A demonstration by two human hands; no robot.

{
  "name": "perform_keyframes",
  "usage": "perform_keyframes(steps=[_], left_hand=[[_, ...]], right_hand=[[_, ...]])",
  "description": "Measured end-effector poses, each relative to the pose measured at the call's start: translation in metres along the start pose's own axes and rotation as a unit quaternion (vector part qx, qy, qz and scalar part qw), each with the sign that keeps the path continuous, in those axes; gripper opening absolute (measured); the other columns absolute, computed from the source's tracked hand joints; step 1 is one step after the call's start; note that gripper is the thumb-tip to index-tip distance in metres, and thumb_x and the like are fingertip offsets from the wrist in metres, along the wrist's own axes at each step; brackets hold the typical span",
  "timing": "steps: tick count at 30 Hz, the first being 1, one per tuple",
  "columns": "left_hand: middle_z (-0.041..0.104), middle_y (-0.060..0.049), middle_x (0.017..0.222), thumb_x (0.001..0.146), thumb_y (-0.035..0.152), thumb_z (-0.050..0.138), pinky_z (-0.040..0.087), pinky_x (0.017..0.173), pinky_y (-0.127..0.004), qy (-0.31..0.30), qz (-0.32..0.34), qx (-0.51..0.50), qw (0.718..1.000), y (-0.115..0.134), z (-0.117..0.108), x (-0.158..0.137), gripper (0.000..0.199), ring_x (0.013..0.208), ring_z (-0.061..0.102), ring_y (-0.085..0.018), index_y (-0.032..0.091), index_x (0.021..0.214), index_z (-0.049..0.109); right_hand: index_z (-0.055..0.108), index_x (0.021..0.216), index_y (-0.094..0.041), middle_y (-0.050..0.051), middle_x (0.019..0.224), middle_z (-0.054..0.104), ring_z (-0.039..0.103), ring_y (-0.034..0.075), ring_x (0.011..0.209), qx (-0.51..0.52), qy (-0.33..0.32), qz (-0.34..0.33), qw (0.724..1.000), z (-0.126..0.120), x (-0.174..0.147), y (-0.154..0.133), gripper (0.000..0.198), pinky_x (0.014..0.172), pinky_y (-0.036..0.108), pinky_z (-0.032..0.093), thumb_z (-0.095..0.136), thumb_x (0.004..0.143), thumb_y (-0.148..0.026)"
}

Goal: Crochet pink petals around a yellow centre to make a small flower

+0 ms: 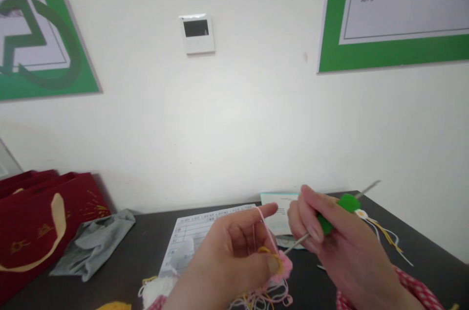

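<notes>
My left hand (238,256) pinches a small pink and yellow crochet piece (285,267) between thumb and fingers. A strand of pink yarn (268,232) runs from the piece up over its raised index finger. In my right hand (340,246) is a crochet hook (349,202) with a green grip, its metal shaft pointing down-left to the piece's edge. The hook's tip is at the pink stitches; whether it passes through them I cannot tell. Below my left hand lie tangled pink, white and yellow yarn ends (269,298).
On the dark table (146,236) lie a printed sheet (179,232), a pale booklet (280,202), a grey cloth (97,241) and white yarn (157,290). Red gift bags (73,202) stand at left. A white flower piece with loose strands (384,232) lies right. The wall (238,119) rises behind.
</notes>
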State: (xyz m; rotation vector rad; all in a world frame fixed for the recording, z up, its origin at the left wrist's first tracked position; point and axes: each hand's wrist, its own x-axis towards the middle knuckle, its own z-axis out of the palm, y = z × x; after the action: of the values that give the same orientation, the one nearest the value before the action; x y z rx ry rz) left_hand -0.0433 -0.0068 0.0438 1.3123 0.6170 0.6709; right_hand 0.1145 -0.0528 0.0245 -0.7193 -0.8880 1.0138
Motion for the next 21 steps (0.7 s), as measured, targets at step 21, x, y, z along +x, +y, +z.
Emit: perform_keyframes(steps=[21], left_hand=[[0.061,0.007,0.065,0.066,0.019,0.085,0.051,0.077,-0.027,0.161,0.114,-0.078,0.977,-0.015,0.017,0.012,0.062,0.065,0.058,-0.01,0.012,0.126,0.068]], right_hand=[[0.053,0.056,-0.02,-0.002,0.056,0.049,0.045,0.013,0.054,-0.049,0.021,-0.091,0.994,0.006,-0.006,0.014,0.052,0.053,0.026,0.041,0.061,0.092,-0.056]])
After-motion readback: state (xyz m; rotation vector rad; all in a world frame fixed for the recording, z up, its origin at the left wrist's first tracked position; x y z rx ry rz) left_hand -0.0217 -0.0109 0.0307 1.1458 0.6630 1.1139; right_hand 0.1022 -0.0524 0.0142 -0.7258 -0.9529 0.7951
